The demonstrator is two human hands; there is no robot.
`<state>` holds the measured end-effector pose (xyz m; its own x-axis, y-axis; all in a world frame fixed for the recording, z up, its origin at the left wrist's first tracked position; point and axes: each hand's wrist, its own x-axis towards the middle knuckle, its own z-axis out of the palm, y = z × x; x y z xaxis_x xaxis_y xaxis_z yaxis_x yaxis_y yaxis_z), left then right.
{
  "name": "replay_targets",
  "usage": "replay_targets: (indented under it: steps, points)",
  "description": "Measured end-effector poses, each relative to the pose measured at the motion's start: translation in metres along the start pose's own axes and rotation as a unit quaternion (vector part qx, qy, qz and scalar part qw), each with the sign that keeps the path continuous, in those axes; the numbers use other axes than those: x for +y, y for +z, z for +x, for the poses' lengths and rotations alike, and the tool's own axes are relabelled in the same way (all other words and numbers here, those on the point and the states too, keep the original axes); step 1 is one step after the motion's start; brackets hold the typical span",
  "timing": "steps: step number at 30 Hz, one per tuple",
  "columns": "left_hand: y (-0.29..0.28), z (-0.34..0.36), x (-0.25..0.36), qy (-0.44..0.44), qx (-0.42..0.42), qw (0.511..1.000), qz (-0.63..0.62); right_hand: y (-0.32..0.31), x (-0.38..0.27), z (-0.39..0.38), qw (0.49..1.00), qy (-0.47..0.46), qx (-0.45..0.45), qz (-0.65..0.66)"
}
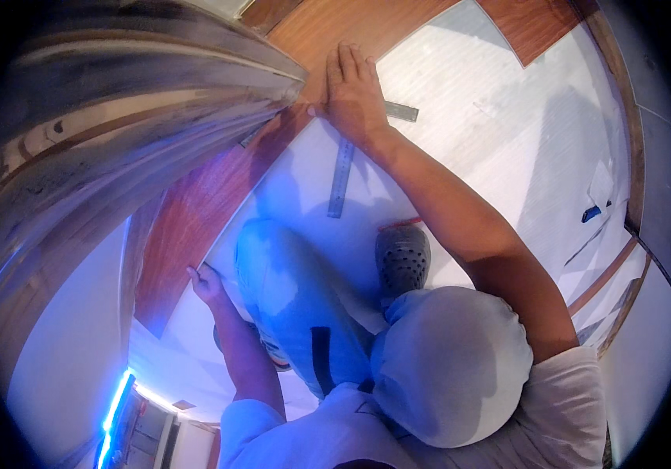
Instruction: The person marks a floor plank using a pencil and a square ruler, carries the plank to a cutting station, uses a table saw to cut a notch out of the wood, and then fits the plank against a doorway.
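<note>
Along the wall lies a reddish-brown wood-look plank, its near edge on pale underlay. My right hand lies flat with fingers stretched out, pressing on brown boarding just past the wall corner. Under and beside that hand is a metal try square; its blade rests on the underlay and its stock pokes out to the right. My left hand is at the plank's near end, fingers curled in and gripping its edge. Its fingertips are partly hidden.
A darker red-brown plank lies at the far right. Near the right side are a small blue-and-black object and wooden strips. The wall corner juts in from the left. My bent knee and shoe occupy the near middle.
</note>
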<state>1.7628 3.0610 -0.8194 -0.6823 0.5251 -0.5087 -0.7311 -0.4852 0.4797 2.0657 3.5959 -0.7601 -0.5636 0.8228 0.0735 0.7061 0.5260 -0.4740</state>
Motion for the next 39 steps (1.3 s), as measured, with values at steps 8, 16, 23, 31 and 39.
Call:
replay_targets:
  steps: [8,16,23,31,39]
  points:
    - [-0.015,0.001,0.005,0.106,0.136,0.983,0.067,0.001,0.002,0.001,1.0,-0.001,-0.011,-0.026]
    - [-0.017,-0.001,0.01,0.03,0.115,0.992,0.035,0.0,0.0,-0.002,0.998,0.005,-0.037,-0.048]
    - [0.056,-0.013,-0.003,-0.042,0.198,0.965,0.164,0.0,0.004,-0.003,0.998,-0.023,-0.004,-0.064]
    - [0.072,-0.011,0.001,-0.081,0.298,0.85,0.427,-0.002,0.005,-0.007,0.998,-0.019,-0.035,-0.053]
    - [0.079,-0.007,0.009,-0.082,0.3,0.739,0.598,-0.002,0.003,-0.011,0.999,-0.026,-0.014,-0.037]
